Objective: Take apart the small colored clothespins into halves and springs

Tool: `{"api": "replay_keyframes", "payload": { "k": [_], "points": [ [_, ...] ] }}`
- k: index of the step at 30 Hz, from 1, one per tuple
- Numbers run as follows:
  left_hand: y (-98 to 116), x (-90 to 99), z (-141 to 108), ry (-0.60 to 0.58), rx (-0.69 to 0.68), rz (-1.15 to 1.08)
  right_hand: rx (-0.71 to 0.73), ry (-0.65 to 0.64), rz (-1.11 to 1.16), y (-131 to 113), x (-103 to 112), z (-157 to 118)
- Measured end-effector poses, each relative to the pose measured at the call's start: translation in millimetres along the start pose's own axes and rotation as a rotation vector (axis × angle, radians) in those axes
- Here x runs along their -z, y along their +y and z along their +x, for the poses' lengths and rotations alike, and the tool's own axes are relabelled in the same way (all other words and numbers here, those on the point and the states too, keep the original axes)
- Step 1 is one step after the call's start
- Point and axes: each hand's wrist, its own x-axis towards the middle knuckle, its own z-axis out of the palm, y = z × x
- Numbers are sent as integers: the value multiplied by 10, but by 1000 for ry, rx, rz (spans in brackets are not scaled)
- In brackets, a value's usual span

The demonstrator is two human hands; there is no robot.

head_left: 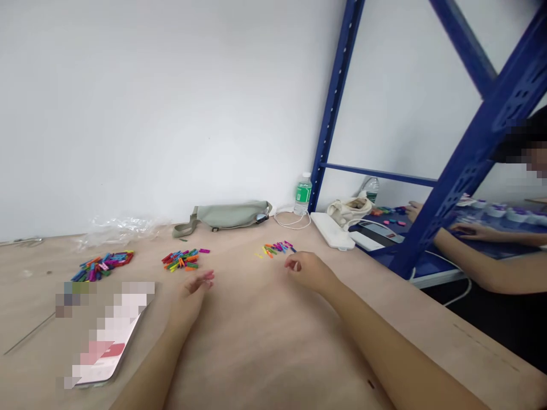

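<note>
Small coloured clothespins lie in three piles on the brown-covered table. My left hand is just in front of the middle pile of clothespins, its fingers a little apart and nothing visible in them. Over on the right, my right hand hovers close to the smallest pile of clothespins. Its fingers are loosely curved with a gap between the tips, and I see nothing held there. A larger pile of clothespins sits at the far left.
A phone, partly blurred out, lies left of my left arm. Behind the piles are clear plastic wrap, a grey-green pouch and a water bottle. A white box adjoins the blue rack; another person's arms are beyond it.
</note>
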Motion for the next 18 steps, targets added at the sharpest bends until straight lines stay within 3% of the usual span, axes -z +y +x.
{"api": "replay_keyframes", "payload": {
  "k": [4, 7, 13, 18],
  "points": [
    [-81, 61, 77, 129, -40, 66, -78, 41, -82, 262, 70, 40],
    [-125, 97, 89, 200, -93, 172, -91, 73, -105, 264, 65, 39],
    [-226, 223, 214, 301, -215, 423, 88, 43, -55, -122, -36, -39],
    [-170, 314, 510, 239, -298, 670, 231, -7, 9, -370, -140, -158]
  ]
}}
